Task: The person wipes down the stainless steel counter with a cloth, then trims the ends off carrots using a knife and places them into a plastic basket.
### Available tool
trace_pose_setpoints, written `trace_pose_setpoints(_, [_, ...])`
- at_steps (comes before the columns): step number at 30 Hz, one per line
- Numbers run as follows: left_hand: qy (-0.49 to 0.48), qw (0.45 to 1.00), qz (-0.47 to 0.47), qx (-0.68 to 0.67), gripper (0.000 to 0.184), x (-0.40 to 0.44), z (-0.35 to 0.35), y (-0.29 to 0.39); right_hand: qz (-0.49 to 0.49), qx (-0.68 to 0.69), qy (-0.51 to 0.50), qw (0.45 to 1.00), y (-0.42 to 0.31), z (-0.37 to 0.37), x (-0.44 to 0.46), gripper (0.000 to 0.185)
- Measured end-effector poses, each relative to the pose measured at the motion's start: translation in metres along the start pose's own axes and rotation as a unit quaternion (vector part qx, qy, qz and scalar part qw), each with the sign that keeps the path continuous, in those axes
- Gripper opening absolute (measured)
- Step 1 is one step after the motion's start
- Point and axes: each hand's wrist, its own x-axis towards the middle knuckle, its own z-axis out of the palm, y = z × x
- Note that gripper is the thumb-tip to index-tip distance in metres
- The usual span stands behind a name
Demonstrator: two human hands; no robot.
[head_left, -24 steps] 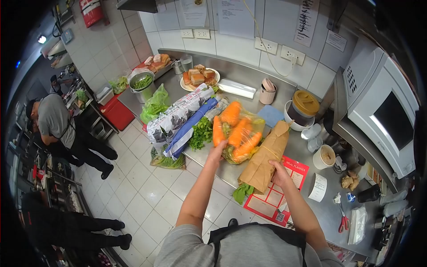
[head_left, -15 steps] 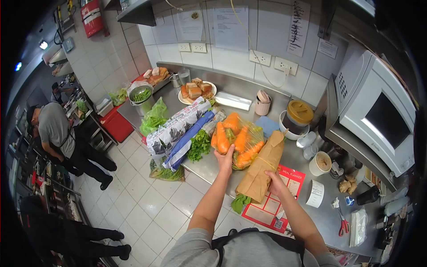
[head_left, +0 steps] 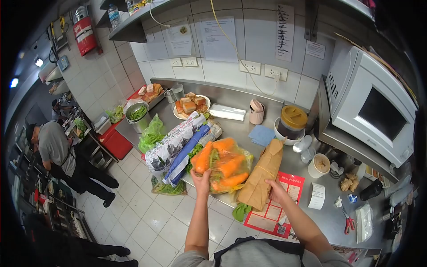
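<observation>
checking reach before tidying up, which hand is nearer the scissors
Right. The right hand is at the brown paper bundle, with the scissors off to its right; the left hand is on the carrot bag, across the bundle from them.

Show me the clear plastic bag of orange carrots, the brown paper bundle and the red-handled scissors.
Clear plastic bag of orange carrots (head_left: 228, 166): head view, middle of the bag.
Brown paper bundle (head_left: 263, 175): head view, middle of its wrapping.
Red-handled scissors (head_left: 348, 218): head view, where the handles meet.
</observation>
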Motion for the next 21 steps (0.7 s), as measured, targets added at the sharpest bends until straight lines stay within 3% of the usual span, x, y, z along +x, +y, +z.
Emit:
trace_pose_setpoints(8, [0.016, 0.988, 0.06, 0.142, 0.061, -0.049, -0.09, 0.073, 0.029, -0.269, 0.081, 0.959, -0.031, 0.049, 0.023, 0.076])
trace_pose_setpoints(11, [0.048, 0.989, 0.019, 0.141, 0.066, -0.088, -0.115, 0.115, -0.02, -0.329, 0.107, 0.938, -0.026, 0.073, 0.043, 0.078])
trace_pose_setpoints(13, [0.049, 0.973, 0.035, 0.224, 0.068, -0.108, -0.152, 0.125, -0.061, -0.295, 0.106, 0.948, 0.0, 0.074, 0.085, 0.081])
trace_pose_setpoints(14, [0.08, 0.97, 0.066, 0.221, 0.064, -0.12, -0.169, 0.122, -0.037, -0.337, 0.14, 0.93, 0.009, 0.077, 0.105, 0.084])
trace_pose_setpoints(15, [0.038, 0.959, 0.07, 0.271, 0.069, -0.13, -0.184, 0.127, -0.016, -0.361, 0.126, 0.924, -0.005, 0.1, 0.09, 0.102])
trace_pose_setpoints(17, [-0.031, 0.929, 0.051, 0.365, 0.072, -0.151, -0.203, 0.133, -0.007, -0.444, 0.175, 0.879, 0.011, 0.118, 0.124, 0.102])
trace_pose_setpoints(19, [-0.073, 0.887, 0.004, 0.455, 0.069, -0.186, -0.216, 0.131, -0.012, -0.402, 0.147, 0.904, 0.0, 0.145, 0.114, 0.101])
trace_pose_setpoints(21, [-0.098, 0.832, -0.038, 0.545, 0.068, -0.21, -0.221, 0.133, -0.092, -0.372, 0.049, 0.923, 0.027, 0.133, 0.145, 0.104])
